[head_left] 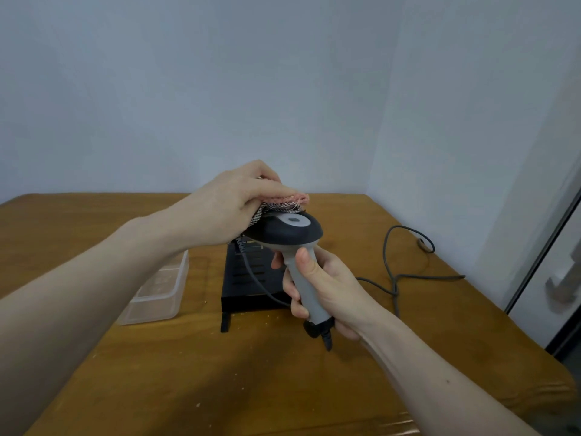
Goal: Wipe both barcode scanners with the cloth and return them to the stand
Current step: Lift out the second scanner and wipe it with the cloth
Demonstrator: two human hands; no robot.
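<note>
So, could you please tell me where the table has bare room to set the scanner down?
Bare wood spans the near table, in front of the stand and clear container. Right of the stand, the grey cable loops across. Both hands crowd the middle.

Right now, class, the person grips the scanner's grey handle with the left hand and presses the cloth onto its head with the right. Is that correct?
Not quite: the hands are swapped. The head view shows the right hand gripping the grey handle of the scanner, while the left hand presses the cloth onto its head.
</note>
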